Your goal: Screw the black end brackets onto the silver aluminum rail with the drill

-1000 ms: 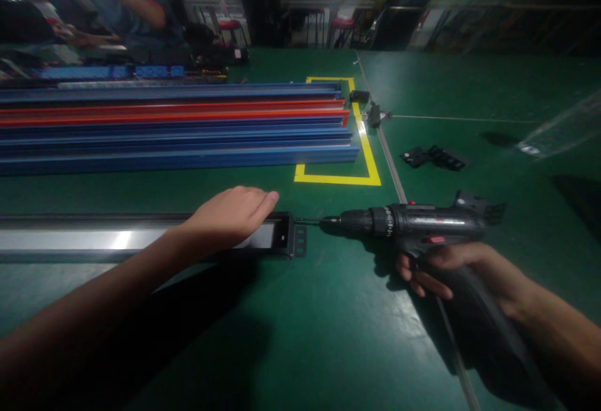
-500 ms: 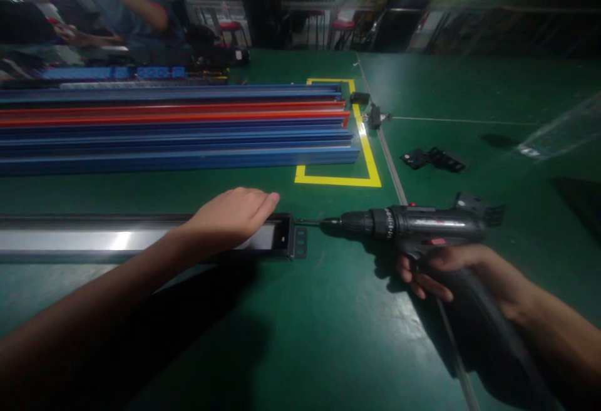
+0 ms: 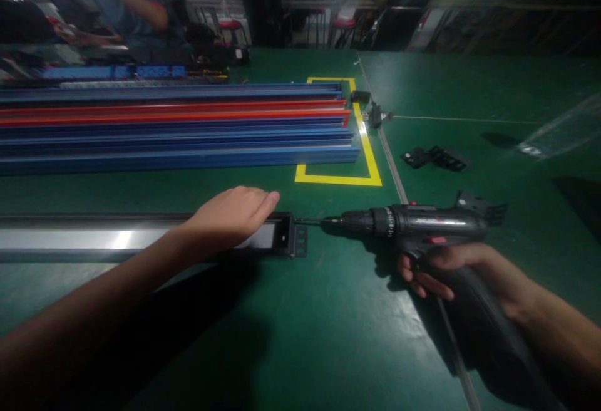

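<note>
My left hand (image 3: 235, 215) lies across a long dark metal profile (image 3: 117, 240) with a shiny inside strip, near its right end, holding it down; the fingertips are hidden behind the far side. A small black end bracket with slots (image 3: 301, 240) sits at that end. In my right hand (image 3: 441, 270) is a black cordless drill (image 3: 436, 220), gripped by its handle with a finger at the trigger. Its long thin bit (image 3: 312, 220) points left, and the tip meets the upper corner of the profile's end.
Behind the profile lie several blue rails (image 3: 188, 159) and red rails (image 3: 188, 110), their ends inside a yellow tape outline (image 3: 338, 180). Black brackets (image 3: 436, 158) lie on the green table (image 3: 310, 348) at right, near a clear plastic object (image 3: 558, 129). Another person (image 3: 136, 16) sits beyond.
Almost nothing differs. Both hands, the drill and the profile stay in place, with the bit at the profile's end; the view has shifted very slightly.
</note>
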A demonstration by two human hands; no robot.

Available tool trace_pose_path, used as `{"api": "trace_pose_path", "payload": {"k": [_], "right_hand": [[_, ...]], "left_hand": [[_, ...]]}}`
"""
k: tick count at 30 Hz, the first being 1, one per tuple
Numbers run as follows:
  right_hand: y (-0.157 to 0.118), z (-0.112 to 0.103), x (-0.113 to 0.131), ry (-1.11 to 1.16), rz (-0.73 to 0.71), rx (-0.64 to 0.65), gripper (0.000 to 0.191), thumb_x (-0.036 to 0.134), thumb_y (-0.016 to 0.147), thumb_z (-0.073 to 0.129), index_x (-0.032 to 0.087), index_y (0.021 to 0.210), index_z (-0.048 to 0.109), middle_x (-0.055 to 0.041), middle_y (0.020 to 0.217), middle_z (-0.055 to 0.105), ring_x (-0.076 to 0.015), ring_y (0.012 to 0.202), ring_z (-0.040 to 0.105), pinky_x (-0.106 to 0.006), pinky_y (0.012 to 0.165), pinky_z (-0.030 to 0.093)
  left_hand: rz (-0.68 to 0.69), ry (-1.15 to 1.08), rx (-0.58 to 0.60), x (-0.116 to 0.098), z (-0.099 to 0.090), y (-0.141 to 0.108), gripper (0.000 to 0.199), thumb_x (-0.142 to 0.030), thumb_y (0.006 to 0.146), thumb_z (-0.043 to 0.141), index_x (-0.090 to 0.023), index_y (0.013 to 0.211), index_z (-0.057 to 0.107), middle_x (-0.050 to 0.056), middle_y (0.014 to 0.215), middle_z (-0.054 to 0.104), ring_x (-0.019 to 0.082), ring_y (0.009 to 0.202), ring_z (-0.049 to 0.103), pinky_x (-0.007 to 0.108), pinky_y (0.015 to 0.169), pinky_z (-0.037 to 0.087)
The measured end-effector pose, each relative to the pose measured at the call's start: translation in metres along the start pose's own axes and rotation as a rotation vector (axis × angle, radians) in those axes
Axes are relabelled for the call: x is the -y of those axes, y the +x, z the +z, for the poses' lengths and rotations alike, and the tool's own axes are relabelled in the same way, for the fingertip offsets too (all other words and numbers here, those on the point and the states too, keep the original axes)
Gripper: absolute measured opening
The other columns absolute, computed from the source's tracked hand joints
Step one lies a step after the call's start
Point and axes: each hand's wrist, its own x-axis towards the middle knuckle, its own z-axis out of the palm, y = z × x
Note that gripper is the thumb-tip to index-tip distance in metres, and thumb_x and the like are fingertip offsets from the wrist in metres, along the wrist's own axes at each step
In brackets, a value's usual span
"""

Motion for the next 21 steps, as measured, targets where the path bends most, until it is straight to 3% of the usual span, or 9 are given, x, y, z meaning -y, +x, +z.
{"api": "trace_pose_path", "payload": {"k": [3,16,21], "right_hand": [[0.0,-0.0002,0.0,-0.008,0.002,-0.018,0.035,0.029,0.076,0.065,0.008,0.098,0.082,-0.0126,0.087,0.077,-0.0116,0.052,0.055,-0.033,0.073,0.056],[0.0006,0.0013,0.0012,-0.019,-0.007,-0.035,0.034,0.029,0.074,0.066,0.007,0.095,0.082,-0.0123,0.08,0.076,-0.0121,0.051,0.055,-0.034,0.073,0.056],[0.0009,0.0028,0.0023,-0.007,0.002,-0.018,0.033,0.028,0.076,0.066,0.008,0.097,0.082,-0.013,0.09,0.079,-0.011,0.053,0.056,-0.033,0.075,0.057]], "left_hand": [[-0.015,-0.011,-0.002,-0.0024,-0.0023,0.0001,0.055,-0.039,0.107,0.02,-0.017,0.096,0.07,0.012,0.098,0.076,0.026,0.09,0.069,0.039,0.08,0.047],[-0.07,-0.049,0.019,-0.0048,-0.0048,0.0006,0.056,-0.043,0.105,0.021,-0.018,0.099,0.071,0.013,0.105,0.076,0.028,0.096,0.069,0.04,0.082,0.048],[-0.11,-0.072,0.024,-0.0096,-0.0096,-0.0001,0.06,-0.048,0.105,0.021,-0.018,0.095,0.072,0.012,0.101,0.076,0.028,0.094,0.069,0.039,0.081,0.047]]}}
